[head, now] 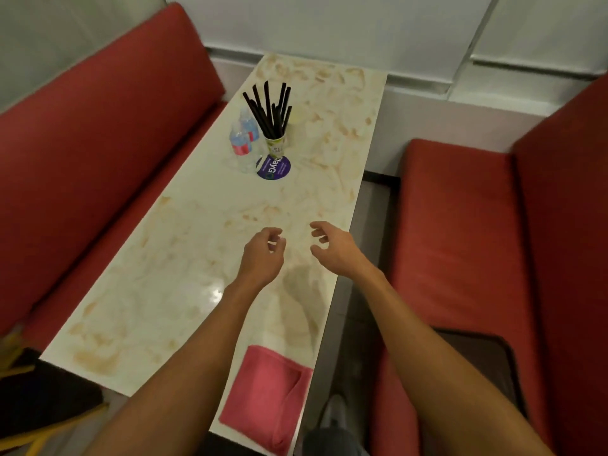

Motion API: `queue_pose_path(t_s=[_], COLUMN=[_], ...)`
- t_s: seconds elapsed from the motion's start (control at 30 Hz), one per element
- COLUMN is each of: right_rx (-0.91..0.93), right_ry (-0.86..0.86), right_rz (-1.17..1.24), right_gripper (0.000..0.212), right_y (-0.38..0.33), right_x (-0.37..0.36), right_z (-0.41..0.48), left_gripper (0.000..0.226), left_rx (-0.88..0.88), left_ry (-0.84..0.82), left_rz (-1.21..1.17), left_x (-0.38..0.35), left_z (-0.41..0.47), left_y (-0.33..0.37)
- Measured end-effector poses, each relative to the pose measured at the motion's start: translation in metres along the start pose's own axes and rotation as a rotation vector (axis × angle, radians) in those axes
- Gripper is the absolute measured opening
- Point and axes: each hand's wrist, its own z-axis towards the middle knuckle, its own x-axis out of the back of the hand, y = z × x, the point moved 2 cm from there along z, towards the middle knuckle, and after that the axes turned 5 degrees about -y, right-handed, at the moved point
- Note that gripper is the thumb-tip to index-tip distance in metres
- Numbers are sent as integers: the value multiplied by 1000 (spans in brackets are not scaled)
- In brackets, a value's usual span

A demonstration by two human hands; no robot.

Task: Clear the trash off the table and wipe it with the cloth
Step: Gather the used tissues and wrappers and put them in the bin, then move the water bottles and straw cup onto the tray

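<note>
A long cream marbled table (171, 291) runs away from me. Far along it stand two small water bottles (242, 146), a paper cup (275, 145) full of black straws, and a round purple disc (274, 167) lying flat in front of the cup. A folded pink cloth (266, 396) lies at the near right corner. My left hand (261, 256) and my right hand (330, 246) hover over the table's middle with loosely curled fingers. Neither hand holds anything, and both are well short of the bottles and cup.
Red padded benches (98, 133) (460, 241) flank the table on both sides. A white wall panel closes the far end. A dark cushion lies on the right bench near me. Black and yellow objects sit at the lower left.
</note>
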Motion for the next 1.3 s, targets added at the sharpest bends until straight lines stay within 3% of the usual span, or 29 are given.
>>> queue_pose_path(t_s=[0.47,0.8,1.2,1.3], right_rx=[179,385,601,675], right_ry=[30,63,-52,-61], right_rz=[0,-3,-405,-673], right_gripper=[53,47,46,43], right_y=[-71,-155,-216,-225], right_x=[33,61,102,104], right_z=[59,120,311,342], left_gripper=[31,26,25,28], left_rx=[28,-51,-46,-15], left_ry=[173,351,492,472], left_rz=[-115,-156,-77,-57], left_x=[58,122,151,149], left_z=[47,93,228,253], left_y=[18,41,68,63])
